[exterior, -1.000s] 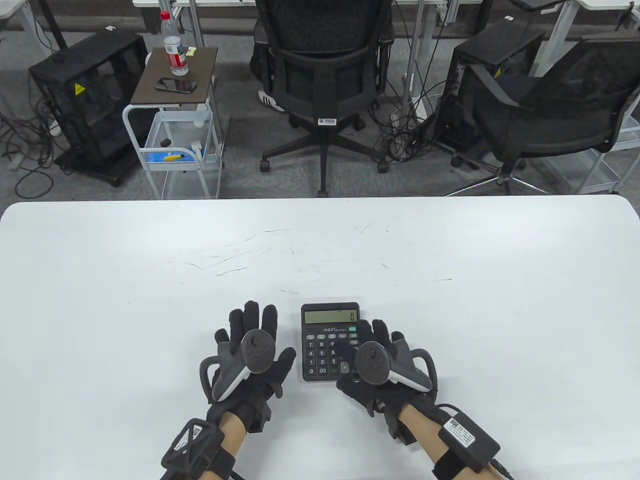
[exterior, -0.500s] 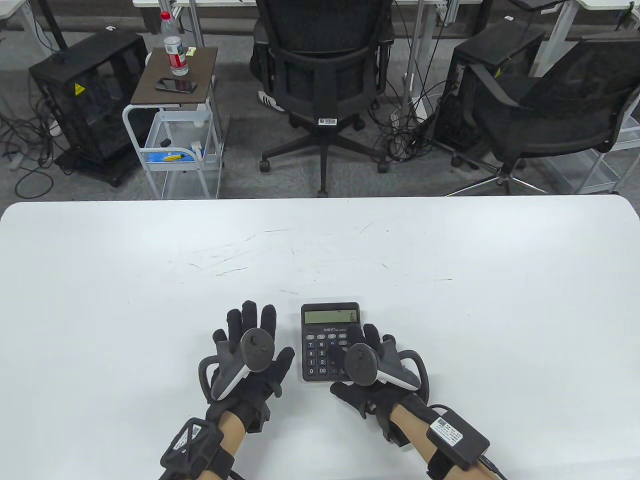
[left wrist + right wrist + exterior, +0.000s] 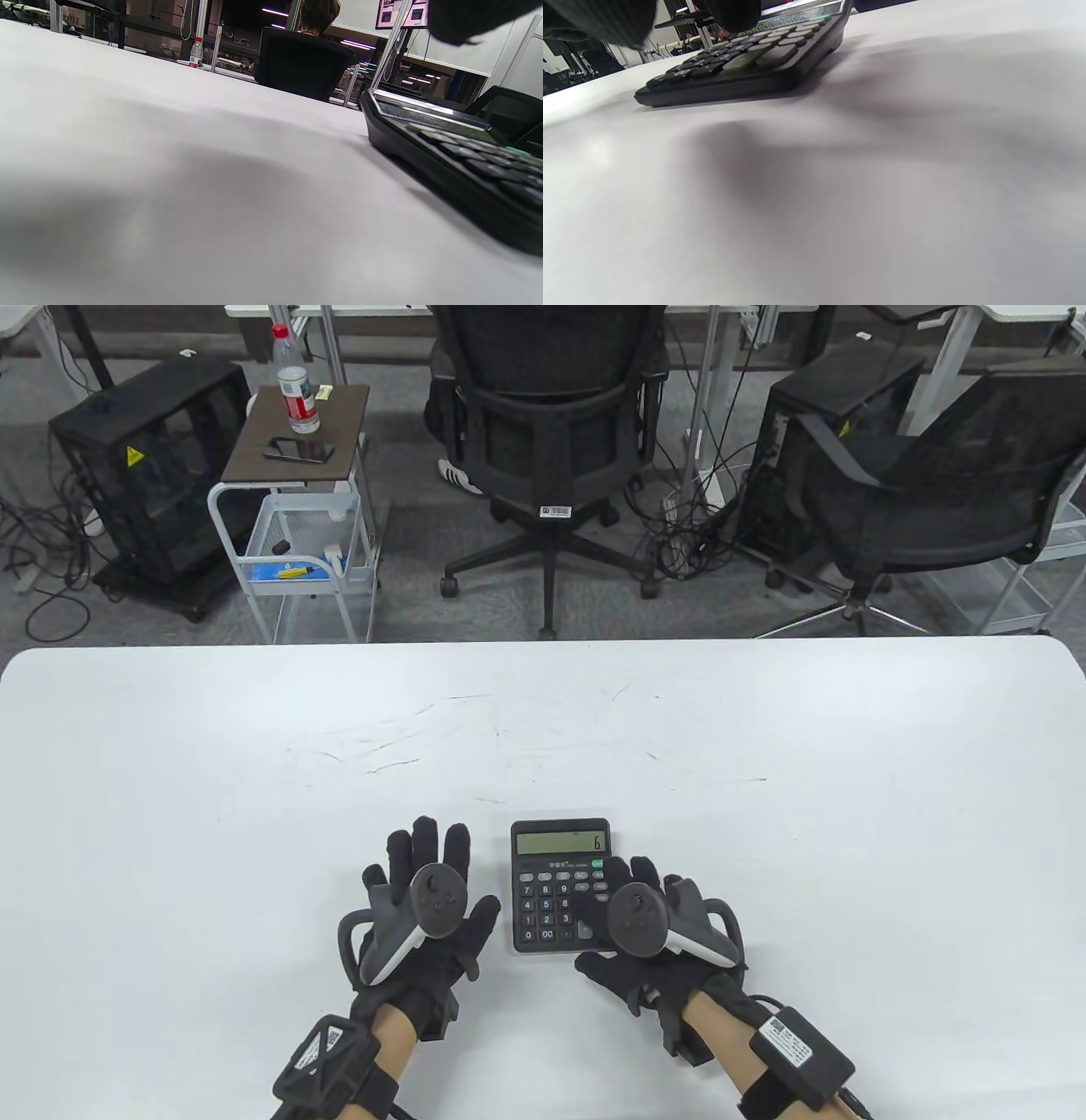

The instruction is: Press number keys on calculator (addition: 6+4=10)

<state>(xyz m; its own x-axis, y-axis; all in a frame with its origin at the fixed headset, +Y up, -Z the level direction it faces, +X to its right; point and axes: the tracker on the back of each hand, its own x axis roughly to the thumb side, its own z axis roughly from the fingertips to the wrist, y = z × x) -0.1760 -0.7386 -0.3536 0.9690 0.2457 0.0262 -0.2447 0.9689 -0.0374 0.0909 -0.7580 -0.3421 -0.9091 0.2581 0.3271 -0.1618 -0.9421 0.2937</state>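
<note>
Count: two gloved hands, one calculator, one white table [image 3: 170, 814].

Left hand [image 3: 420, 912] lies at 6 o'clock on the table, palm down, fingers spread flat, gripping nothing, just beside the calculator's left edge.

Right hand [image 3: 649, 925] sits at 5 o'clock, covering the calculator's right key columns; fingers reach over the keys. Whether a fingertip touches a key cannot be told, as the tracker blocks the sight line.

Calculator [image 3: 560, 886] lies flat between the hands, near the table's near edge. Its long axis runs 6 to 12 o'clock, with the display at the 12 o'clock end, reading 6.

Beyond the table: two black office chairs [image 3: 551, 432], and at 11 o'clock one side cart [image 3: 297, 517] carrying one water bottle [image 3: 293, 381] and one phone [image 3: 299, 450].
</note>
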